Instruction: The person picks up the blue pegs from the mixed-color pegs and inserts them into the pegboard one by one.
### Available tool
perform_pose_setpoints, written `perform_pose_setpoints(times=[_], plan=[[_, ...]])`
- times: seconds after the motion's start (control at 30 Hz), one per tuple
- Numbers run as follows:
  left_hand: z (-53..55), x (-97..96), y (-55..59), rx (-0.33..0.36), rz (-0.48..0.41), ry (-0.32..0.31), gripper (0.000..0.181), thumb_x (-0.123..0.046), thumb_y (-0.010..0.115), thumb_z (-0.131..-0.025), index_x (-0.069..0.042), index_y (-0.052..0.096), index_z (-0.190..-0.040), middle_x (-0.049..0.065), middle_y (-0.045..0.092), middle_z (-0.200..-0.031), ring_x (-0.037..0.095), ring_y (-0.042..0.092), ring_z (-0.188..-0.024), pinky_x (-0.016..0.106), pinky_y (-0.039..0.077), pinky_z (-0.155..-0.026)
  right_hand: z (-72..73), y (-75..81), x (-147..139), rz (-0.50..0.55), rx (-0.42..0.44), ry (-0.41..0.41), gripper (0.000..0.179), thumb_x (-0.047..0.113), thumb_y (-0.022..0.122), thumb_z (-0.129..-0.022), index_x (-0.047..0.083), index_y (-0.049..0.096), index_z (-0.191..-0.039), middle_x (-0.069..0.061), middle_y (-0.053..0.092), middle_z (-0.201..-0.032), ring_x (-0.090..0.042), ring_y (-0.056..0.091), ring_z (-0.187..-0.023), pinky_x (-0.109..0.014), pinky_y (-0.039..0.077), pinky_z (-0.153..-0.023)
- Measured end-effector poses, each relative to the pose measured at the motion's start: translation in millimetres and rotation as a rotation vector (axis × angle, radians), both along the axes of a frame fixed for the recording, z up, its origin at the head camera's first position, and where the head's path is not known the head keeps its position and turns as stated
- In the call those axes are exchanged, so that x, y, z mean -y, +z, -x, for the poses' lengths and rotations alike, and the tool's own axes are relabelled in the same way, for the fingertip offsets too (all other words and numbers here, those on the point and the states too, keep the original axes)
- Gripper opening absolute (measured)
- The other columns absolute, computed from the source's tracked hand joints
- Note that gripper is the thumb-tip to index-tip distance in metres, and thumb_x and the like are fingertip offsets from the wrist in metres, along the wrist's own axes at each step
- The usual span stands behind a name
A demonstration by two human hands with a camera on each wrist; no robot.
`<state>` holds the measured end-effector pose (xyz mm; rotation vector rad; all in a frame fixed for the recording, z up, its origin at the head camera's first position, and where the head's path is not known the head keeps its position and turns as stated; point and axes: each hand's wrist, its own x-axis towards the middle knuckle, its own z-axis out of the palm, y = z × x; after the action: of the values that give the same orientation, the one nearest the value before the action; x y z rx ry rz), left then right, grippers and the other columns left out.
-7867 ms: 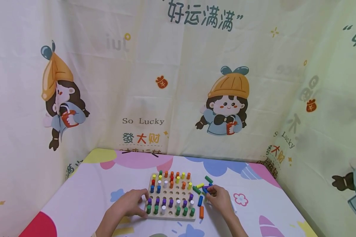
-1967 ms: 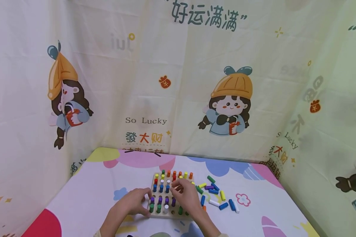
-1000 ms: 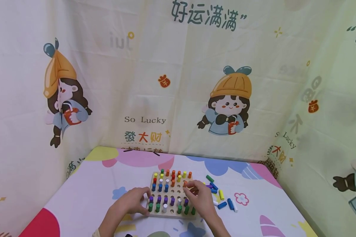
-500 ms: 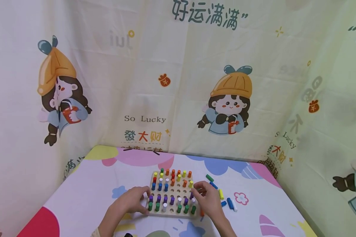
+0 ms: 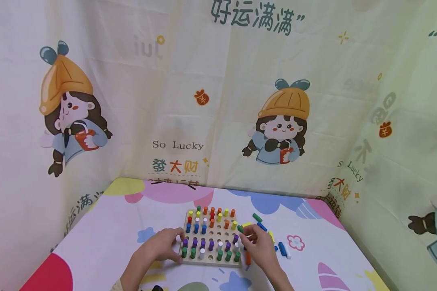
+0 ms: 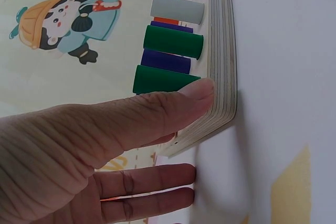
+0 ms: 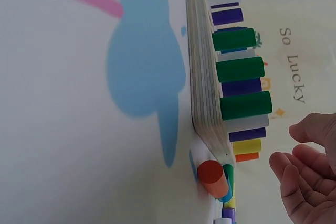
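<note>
Beyond the left hand point(image 5: 161, 244) and right hand point(image 5: 260, 245) hangs a cream curtain point(image 5: 178, 81) with lettering point(image 5: 175, 166); a printed girl point(image 5: 281, 133) is beyond the right hand, a second girl point(image 5: 76, 139) beyond and left of the left hand. The cloth point(image 5: 110, 226) beneath shows a pink flower point(image 5: 296, 243) right of the right hand.

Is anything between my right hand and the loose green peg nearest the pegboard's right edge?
Nothing visible. In the head view, your right hand is right beside that green peg and seems to hide part of it; whether they touch is unclear.
</note>
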<state>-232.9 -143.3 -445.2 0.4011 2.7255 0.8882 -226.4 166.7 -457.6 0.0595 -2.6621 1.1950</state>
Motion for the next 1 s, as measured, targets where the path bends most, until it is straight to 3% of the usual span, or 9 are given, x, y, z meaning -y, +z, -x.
perform_pose_setpoints(times=[0.5, 1.0], plan=[[-0.4, -0.5, 0.2, -0.028, 0.026, 0.008, 0.047, -0.020, 0.096, -0.068, -0.018, 0.064, -0.102, 0.004, 0.064, -0.093, 0.022, 0.055, -0.085, 0.049, 0.053, -0.082, 0.4, -6.2, -14, -0.104, 0.047, 0.011, 0.027, 0.017, 0.081, -0.087, 0.003, 0.068, -0.107, 0.000, 0.069, -0.086, -0.013, 0.064, -0.074, -0.028, 0.055, -0.064], [-1.7, -0.5, 1.0, -0.022, 0.020, 0.003, 0.047, -0.021, 0.096, -0.068, -0.017, 0.064, -0.102, 0.005, 0.065, -0.095, 0.024, 0.057, -0.087, 0.052, 0.053, -0.084, 5.8, -11.8, -17, -0.213, 0.159, -0.035, 0.028, 0.021, 0.084, -0.084, 0.008, 0.062, -0.095, 0.000, 0.061, -0.077, -0.014, 0.053, -0.066, -0.026, 0.048, -0.055]])
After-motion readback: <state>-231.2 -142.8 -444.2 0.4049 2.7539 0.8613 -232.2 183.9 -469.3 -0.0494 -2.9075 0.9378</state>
